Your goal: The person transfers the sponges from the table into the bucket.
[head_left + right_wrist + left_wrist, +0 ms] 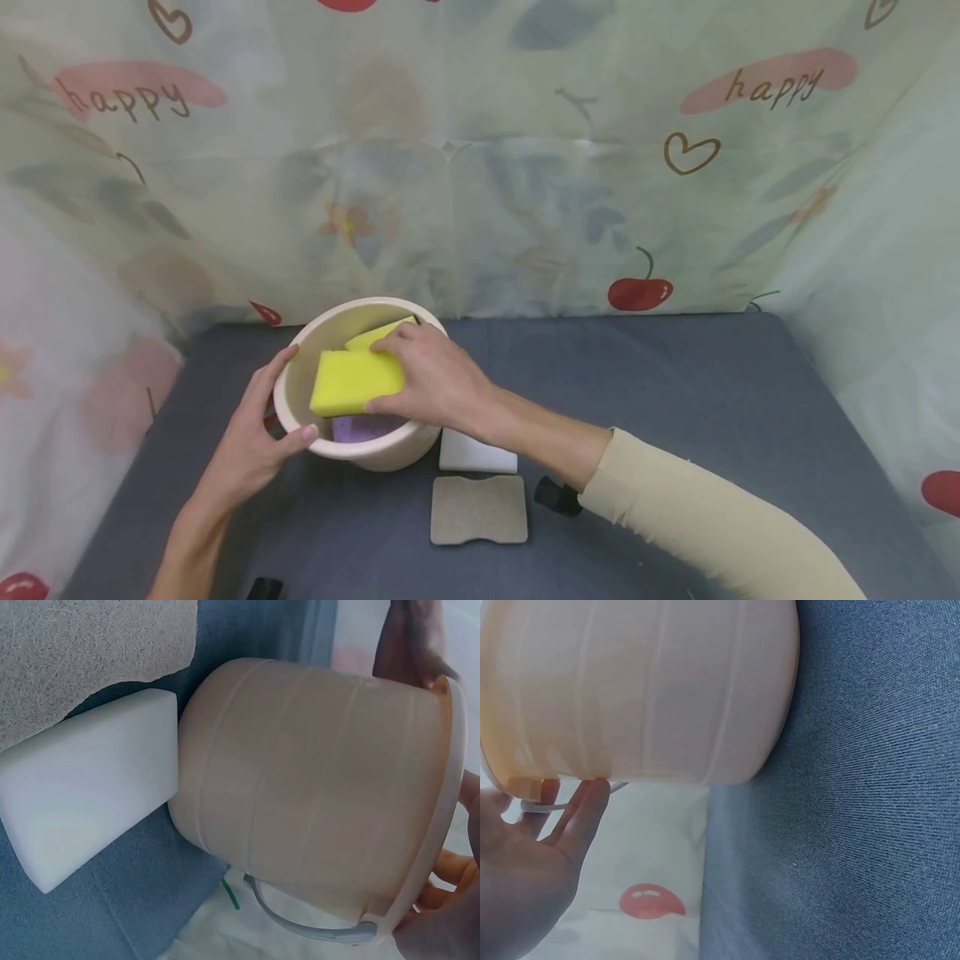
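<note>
I see the right hand (435, 377) pinching 1 yellow sponge (351, 385) inside the bucket (342, 451), above a purple piece (366, 428); left hand (253, 437) grips bucket's left rim. White block (477, 454): just right of bucket.

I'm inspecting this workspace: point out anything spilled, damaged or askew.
Nothing stands out: no spill or damage shows. The right hand holds a yellow sponge at the mouth of the bucket, and the left hand holds its rim. The gray pad has notched edges, probably by design.
</note>
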Tool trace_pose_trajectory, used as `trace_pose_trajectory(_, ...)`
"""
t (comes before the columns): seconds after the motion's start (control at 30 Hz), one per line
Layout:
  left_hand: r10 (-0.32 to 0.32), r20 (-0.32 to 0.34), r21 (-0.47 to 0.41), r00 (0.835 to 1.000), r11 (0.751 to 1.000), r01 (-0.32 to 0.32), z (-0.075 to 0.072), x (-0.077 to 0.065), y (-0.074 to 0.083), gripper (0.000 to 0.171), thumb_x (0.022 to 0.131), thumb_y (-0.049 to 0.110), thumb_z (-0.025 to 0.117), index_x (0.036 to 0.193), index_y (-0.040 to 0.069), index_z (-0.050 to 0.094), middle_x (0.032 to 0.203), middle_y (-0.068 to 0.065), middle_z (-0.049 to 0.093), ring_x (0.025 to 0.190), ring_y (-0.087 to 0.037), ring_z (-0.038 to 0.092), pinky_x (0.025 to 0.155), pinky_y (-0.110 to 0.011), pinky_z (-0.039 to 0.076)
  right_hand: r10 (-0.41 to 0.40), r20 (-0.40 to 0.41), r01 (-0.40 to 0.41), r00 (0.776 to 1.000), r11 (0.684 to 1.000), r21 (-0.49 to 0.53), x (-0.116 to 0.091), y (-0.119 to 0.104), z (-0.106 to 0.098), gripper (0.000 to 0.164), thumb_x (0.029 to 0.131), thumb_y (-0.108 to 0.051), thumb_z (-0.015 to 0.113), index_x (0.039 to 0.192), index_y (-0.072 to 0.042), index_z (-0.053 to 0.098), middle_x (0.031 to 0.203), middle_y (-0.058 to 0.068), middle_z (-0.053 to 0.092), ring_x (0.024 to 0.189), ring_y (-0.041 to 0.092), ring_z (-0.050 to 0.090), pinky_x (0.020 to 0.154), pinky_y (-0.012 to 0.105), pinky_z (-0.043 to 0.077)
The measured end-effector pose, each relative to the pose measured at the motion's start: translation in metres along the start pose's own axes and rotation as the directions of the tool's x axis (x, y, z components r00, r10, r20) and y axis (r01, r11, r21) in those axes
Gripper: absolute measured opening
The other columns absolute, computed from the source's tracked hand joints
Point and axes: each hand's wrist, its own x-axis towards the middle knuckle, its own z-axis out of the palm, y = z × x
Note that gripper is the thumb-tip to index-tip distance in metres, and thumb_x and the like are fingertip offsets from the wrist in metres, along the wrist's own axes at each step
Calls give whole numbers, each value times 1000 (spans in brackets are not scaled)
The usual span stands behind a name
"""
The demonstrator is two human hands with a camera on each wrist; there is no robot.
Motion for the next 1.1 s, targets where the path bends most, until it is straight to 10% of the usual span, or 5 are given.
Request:
trace_pose_trajectory(0.67,-10,-6,18,1000,1000,10,1,0,4,97,80,12,76,159,27,23,149,-15,34,113,-10,43,85,-10,41,-43,49,43,998,999,12,-4,2,2,67,78,-50,79,132,-13,65,128,0,64,118,16,54,98,26,42)
trace_pose_trajectory(1.1,-28,-12,20,1000,999,28,1,0,3,96,80,13,76,159,28,23,149,-15,33,115,-13,42,86,-10,40,-157,-96,174,983,965,198,-22,24,-8,56,81,-34,81,129,-9,66,125,1,64,111,16,58,90,27,46)
